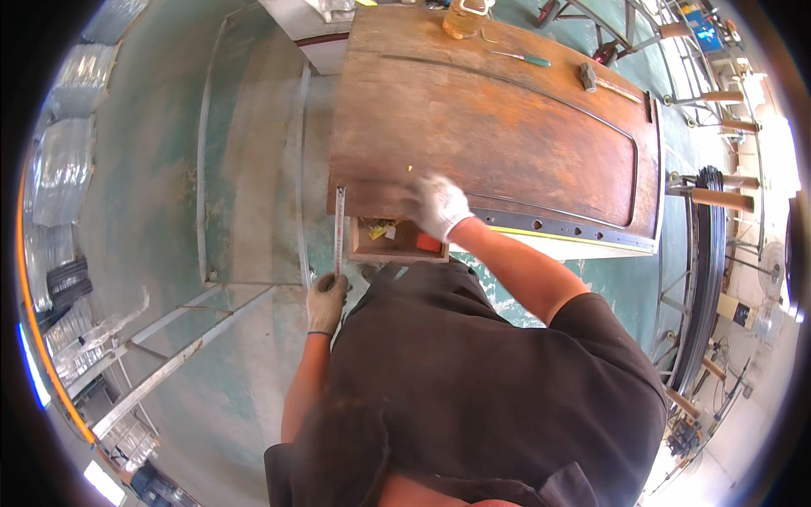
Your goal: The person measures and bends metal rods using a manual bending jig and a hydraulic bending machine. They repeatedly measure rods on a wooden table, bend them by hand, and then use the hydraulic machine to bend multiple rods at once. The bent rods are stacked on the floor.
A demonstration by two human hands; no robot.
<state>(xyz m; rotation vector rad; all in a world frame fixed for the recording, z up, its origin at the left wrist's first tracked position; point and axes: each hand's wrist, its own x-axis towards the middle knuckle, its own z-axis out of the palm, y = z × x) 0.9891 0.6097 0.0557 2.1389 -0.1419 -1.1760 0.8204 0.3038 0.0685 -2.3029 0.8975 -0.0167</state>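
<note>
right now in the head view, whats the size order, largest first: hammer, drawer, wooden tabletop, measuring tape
1. Wooden tabletop
2. Drawer
3. Measuring tape and hammer: unsure, not ranked; the tape looks longer, the hammer's head wider.

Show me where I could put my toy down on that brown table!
The widest bare patch of the table lies inside the bent metal rod, beyond the right hand. Another lies by the left edge, beyond the tape measure. The far side is crowded: amber jug, screwdriver, hammer. The open drawer is cluttered too.
</note>
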